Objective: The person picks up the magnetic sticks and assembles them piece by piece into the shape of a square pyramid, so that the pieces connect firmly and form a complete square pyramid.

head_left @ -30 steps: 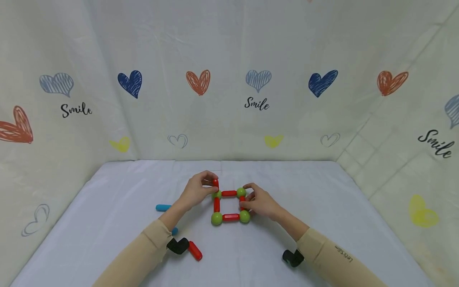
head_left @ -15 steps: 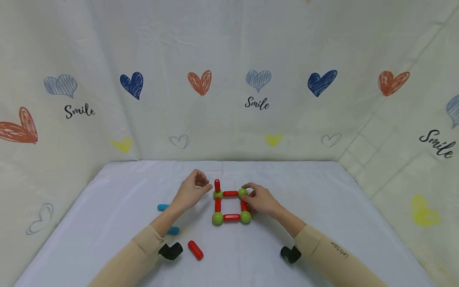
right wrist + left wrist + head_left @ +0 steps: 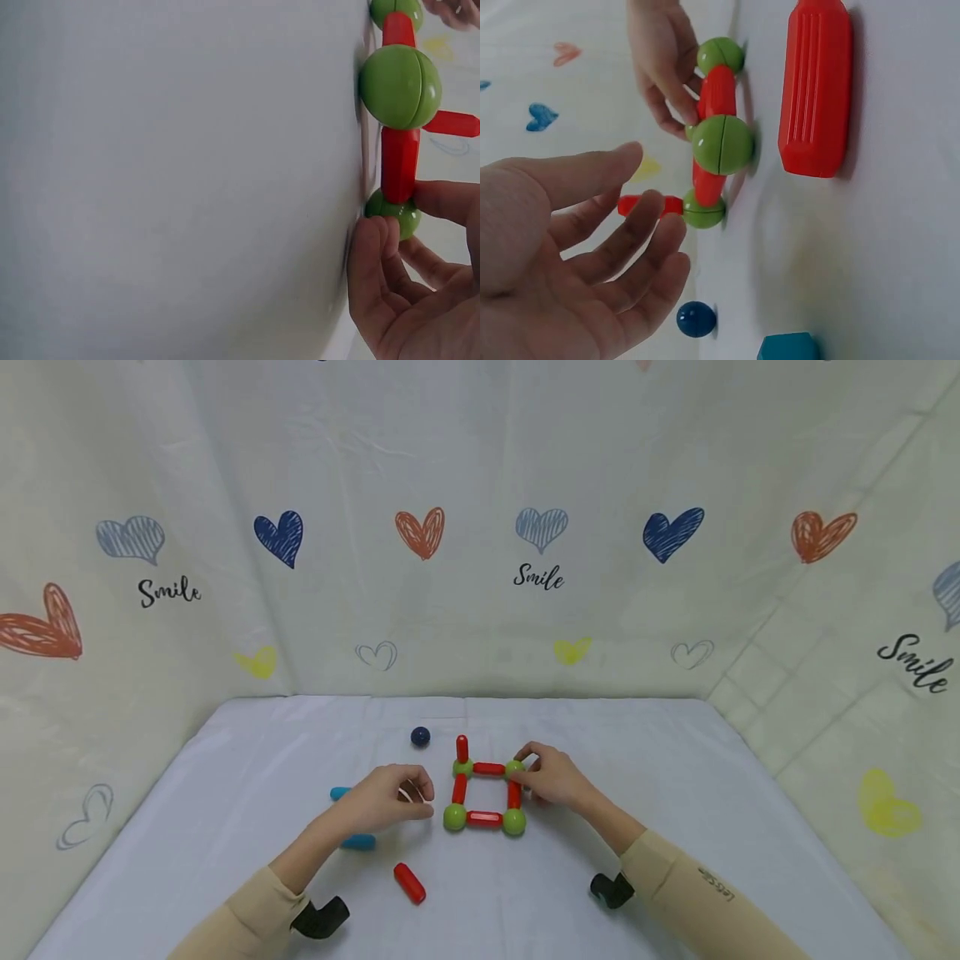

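A square of red rods (image 3: pixel 486 819) and green balls (image 3: pixel 454 817) lies on the white cloth. From its far left ball, another red rod (image 3: pixel 462 748) stands upright. My right hand (image 3: pixel 552 775) pinches the far right green ball (image 3: pixel 405 217) between thumb and fingers, as the right wrist view shows. Left of the square, my left hand (image 3: pixel 390 797) hovers with loosely bent fingers and nothing in them. In the left wrist view its fingers (image 3: pixel 641 255) overlap the upright rod but stand nearer the camera.
Behind the left hand sits a dark blue ball (image 3: pixel 421 737). Two blue rods, one nearer (image 3: pixel 358 842) and one farther, lie partly behind the left forearm. A loose red rod (image 3: pixel 409 883) rests toward the front. A heart-printed curtain (image 3: pixel 465 610) closes off the table's back edge.
My left hand has let go of the upright red rod and drawn back toward me, uncovering the dark blue ball. The square has turned slightly, and my right thumb has shifted from the side rod to the ball.
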`<act>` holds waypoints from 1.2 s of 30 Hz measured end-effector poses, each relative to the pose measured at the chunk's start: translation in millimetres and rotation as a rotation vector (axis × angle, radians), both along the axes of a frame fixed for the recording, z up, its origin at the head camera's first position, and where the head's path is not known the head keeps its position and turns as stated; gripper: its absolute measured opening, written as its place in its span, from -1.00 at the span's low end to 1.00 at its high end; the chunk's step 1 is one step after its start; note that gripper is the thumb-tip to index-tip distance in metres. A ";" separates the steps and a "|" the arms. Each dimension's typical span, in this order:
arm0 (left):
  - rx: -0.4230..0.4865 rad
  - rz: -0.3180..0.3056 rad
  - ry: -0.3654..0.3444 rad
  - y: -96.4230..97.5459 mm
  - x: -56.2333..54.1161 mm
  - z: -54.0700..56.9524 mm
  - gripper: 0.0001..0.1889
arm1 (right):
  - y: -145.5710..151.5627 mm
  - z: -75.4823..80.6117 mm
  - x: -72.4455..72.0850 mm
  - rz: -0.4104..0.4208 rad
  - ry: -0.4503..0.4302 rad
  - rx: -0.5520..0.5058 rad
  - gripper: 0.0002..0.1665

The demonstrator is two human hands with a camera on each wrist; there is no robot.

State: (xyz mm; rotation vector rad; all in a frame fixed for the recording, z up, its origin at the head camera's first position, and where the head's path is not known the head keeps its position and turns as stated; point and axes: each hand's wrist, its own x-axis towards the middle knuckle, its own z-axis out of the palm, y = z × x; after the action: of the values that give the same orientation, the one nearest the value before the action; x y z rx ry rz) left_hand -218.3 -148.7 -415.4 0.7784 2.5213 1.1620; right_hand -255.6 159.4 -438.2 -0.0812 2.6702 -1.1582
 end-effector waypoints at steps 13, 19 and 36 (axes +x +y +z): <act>-0.145 -0.241 -0.155 -12.3 19.8 -0.5 -0.74 | 8.4 1.8 9.0 -0.013 0.021 0.029 -0.60; -0.192 -0.313 -0.158 -13.9 20.4 -3.4 -0.69 | 11.0 2.1 12.1 0.005 0.041 0.046 -0.64; -0.193 -0.374 -0.130 -12.4 25.1 -4.9 -0.72 | -12.1 11.3 -13.1 0.122 0.133 0.043 -0.62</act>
State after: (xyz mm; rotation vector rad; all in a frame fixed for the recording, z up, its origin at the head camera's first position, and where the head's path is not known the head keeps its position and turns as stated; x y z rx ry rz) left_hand -193.1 -161.2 -420.3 1.0285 2.2145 0.8054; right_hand -268.7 147.3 -426.9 -0.3198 2.7593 -1.0929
